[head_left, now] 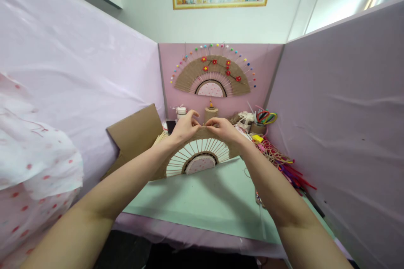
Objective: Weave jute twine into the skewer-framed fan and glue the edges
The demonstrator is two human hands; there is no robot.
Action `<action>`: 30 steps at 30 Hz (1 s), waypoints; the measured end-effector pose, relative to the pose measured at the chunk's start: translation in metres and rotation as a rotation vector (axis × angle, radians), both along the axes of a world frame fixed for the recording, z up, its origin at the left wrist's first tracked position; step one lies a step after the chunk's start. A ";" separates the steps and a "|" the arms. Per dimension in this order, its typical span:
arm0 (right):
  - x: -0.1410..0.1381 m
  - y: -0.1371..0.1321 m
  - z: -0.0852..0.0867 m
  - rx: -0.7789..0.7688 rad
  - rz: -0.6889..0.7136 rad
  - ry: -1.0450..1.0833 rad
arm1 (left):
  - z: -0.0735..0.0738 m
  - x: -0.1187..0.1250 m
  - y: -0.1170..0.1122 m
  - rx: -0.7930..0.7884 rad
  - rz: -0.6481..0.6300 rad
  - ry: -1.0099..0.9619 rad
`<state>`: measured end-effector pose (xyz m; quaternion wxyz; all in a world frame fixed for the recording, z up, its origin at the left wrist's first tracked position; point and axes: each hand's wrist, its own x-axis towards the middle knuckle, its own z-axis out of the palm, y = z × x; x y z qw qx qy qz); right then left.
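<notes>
A half-round fan (208, 134) of brown twine woven over thin sticks stands tilted up on the table, with a dotted pink-white half-disc at its base. My left hand (188, 124) pinches the top edge near the middle, its fingers curled. Close beside it, my right hand (221, 128) grips the same edge with thumb and fingers together. What lies exactly between the fingertips is too small to make out. Both forearms cover parts of the fan's sides. Just behind the hands rises a twine spool (211, 113).
A finished-looking fan with red flowers (217, 67) is pinned to the pink back panel. Folded cardboard (139, 134) leans at the left. Scissors (267, 117), loose twine (274, 151) and coloured sticks (298, 176) crowd the right side. The table (195, 201) is pale green; lilac-covered panels enclose it.
</notes>
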<state>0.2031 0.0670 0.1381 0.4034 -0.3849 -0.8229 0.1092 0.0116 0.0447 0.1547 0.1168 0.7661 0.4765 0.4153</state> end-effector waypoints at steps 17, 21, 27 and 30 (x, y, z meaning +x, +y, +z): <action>-0.005 0.003 -0.005 -0.023 -0.095 0.009 | 0.000 -0.002 -0.002 -0.028 0.017 -0.020; -0.001 -0.005 -0.001 -0.036 -0.061 -0.026 | 0.007 -0.012 -0.003 -0.092 0.014 0.010; -0.005 -0.003 0.000 -0.040 -0.064 -0.045 | 0.012 -0.015 -0.007 -0.183 -0.041 0.081; -0.009 0.001 0.000 -0.036 -0.080 -0.051 | 0.013 -0.012 -0.008 -0.150 0.016 0.126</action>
